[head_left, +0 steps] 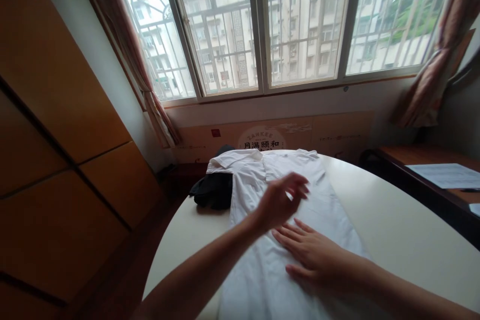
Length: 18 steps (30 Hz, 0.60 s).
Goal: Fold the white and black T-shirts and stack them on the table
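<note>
A white shirt (258, 260) lies stretched lengthwise on a round cream table (393, 230), its collar end toward the window. My right hand (313, 252) rests flat on the shirt's middle, fingers spread and pointing left. My left hand (281, 202) hovers just above the shirt, over the right hand's fingertips, with fingers loosely curled and nothing in them.
A dark garment (213, 190) lies bunched at the table's far left edge, partly under the shirt's sleeve. Wooden cabinets (56, 135) line the left wall. A desk with white papers (448, 175) stands at the right. A barred window (262, 25) and curtains are beyond.
</note>
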{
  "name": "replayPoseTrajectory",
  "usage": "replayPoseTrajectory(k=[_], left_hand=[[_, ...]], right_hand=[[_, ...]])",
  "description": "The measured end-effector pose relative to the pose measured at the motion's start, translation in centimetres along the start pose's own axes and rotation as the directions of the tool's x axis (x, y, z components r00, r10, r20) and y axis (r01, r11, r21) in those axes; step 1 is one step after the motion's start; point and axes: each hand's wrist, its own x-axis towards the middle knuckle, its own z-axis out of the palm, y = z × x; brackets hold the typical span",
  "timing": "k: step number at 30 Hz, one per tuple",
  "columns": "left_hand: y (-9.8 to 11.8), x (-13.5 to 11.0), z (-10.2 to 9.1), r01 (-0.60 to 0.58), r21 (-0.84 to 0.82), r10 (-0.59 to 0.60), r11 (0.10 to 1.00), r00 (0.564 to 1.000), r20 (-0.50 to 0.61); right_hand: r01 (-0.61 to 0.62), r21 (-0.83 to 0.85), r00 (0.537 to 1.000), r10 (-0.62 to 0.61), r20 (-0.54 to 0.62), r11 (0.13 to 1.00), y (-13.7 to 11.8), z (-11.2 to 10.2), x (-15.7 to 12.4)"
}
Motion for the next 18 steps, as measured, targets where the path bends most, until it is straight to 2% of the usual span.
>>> replayPoseTrajectory(k=[1, 2, 3, 5, 7, 9, 11, 13, 16, 18], left_hand=[[-1.7, 1.0, -2.1, 0.137, -0.018, -0.138, 0.990, 0.972, -0.191], [-3.5, 1.7, -4.2, 0.276, -0.019, -0.265, 0.961, 0.898, -0.352], [-5.3, 2.1, -6.2, 0.397, 0.040, -0.344, 0.917, 0.837, -0.424], [-9.0, 1.8, -9.2, 0.629, 0.271, -0.500, 0.728, 0.759, -0.417], [-12.2, 0.9, -11.0, 0.738, 0.404, -0.627, 0.541, 0.674, -0.392], [-14.3, 0.0, -11.9, 0.755, 0.469, -0.663, 0.458, 0.642, -0.386], [-15.3, -0.3, -12.6, 0.751, 0.496, -0.662, 0.435, 0.641, -0.390], [-15.5, 0.3, -13.4, 0.771, 0.486, -0.670, 0.412, 0.618, -0.412], [-14.9, 2.4, -15.1, 0.818, 0.421, -0.667, 0.392, 0.567, -0.483], [-14.1, 4.5, -16.2, 0.820, 0.356, -0.637, 0.448, 0.572, -0.516]], right_hand=[[0.011, 0.010, 1.000, -0.011, -0.014, 1.000, -0.1, -0.1, -0.1], [0.024, 0.023, 1.000, -0.024, -0.018, 0.999, -0.3, -0.3, -0.1], [0.033, 0.035, 0.999, -0.032, -0.020, 0.999, -0.4, -0.4, -0.2], [0.039, 0.048, 0.999, -0.038, -0.020, 0.998, -0.5, -0.6, -0.2], [0.044, 0.049, 0.999, -0.043, -0.025, 0.998, -0.6, -0.6, -0.2], [0.052, 0.046, 0.998, -0.050, -0.039, 0.998, -0.5, -0.6, -0.1], [0.057, 0.046, 0.997, -0.054, -0.049, 0.997, -0.5, -0.6, -0.1], [0.056, 0.052, 0.997, -0.053, -0.057, 0.997, -0.4, -0.6, -0.1], [0.060, 0.080, 0.996, -0.055, -0.066, 0.995, -0.3, -0.8, 0.0], [0.060, 0.098, 0.996, -0.054, -0.070, 0.993, -0.3, -0.9, 0.0]])
